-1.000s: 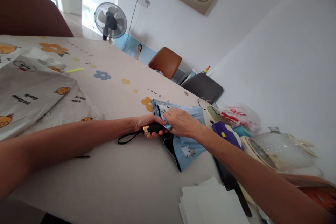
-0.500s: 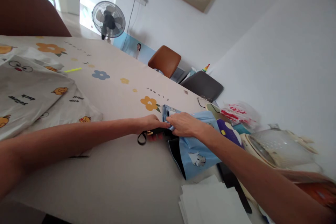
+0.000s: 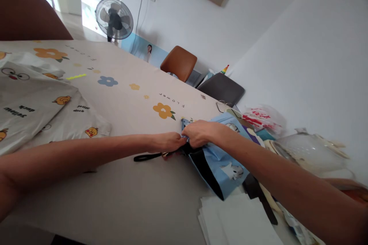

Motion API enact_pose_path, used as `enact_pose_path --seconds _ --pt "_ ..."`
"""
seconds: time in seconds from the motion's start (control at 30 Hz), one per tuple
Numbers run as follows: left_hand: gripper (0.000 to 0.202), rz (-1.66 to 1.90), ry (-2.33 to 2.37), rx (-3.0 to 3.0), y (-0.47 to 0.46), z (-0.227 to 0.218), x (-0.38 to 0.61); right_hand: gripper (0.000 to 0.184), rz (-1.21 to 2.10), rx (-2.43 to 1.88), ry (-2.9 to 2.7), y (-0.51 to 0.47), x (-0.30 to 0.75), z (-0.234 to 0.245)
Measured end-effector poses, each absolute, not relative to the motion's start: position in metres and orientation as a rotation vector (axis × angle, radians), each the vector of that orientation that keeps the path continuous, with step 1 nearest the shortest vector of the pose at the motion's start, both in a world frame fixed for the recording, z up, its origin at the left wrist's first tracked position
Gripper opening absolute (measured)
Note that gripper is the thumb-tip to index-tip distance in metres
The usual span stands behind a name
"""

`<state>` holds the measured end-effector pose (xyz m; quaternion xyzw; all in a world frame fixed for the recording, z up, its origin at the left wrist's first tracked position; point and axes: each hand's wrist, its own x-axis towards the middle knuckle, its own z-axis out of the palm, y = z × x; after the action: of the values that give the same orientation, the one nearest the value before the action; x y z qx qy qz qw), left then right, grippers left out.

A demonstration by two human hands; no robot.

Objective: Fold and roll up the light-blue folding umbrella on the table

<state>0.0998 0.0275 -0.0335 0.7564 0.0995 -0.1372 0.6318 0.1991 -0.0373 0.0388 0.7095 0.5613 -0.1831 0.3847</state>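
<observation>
As hands (image 3: 198, 133) (image 3: 169, 141) grip it, the fabric umbrella (image 3: 221, 153) flares; its strap (image 3: 151, 156) loops.

Left grip (image 3: 170, 141), right grip (image 3: 199, 133), both on blue umbrella (image 3: 220, 157)

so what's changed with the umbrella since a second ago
The blue umbrella has shifted right, showing more of its black lining. The left hand has turned knuckles-up over the handle, hiding most of it. The right hand keeps gripping the fabric. White papers and duck-print sheet stayed put.
</observation>
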Motion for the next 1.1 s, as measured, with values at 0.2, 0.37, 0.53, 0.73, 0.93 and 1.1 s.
enact_pose_path --seconds 0.2,0.37,0.53,0.73,0.93,1.1 --pt "0.04 -0.333 0.255 1.398 0.016 -0.047 0.1 0.018 -0.637 1.811 1.396 -0.035 0.204 0.033" --pt "0.033 -0.277 0.313 1.035 0.019 -0.052 0.105 0.04 -0.464 2.063 1.683 -0.04 0.215 0.052" --pt "0.026 -0.164 0.423 0.842 0.028 -0.052 0.111 0.033 0.447 2.721 2.053 -0.073 0.221 0.077" --pt "0.018 -0.156 0.457 0.687 0.031 -0.051 0.112 0.022 0.99 3.247 1.527 -0.121 0.23 0.059" --pt "0.014 -0.105 0.493 0.737 0.024 -0.052 0.11 0.044 -0.207 3.58 0.962 -0.117 0.241 0.043" --pt "0.018 -0.097 0.509 0.777 0.023 -0.052 0.111 0.051 -0.505 3.441 1.035 -0.114 0.239 0.036"
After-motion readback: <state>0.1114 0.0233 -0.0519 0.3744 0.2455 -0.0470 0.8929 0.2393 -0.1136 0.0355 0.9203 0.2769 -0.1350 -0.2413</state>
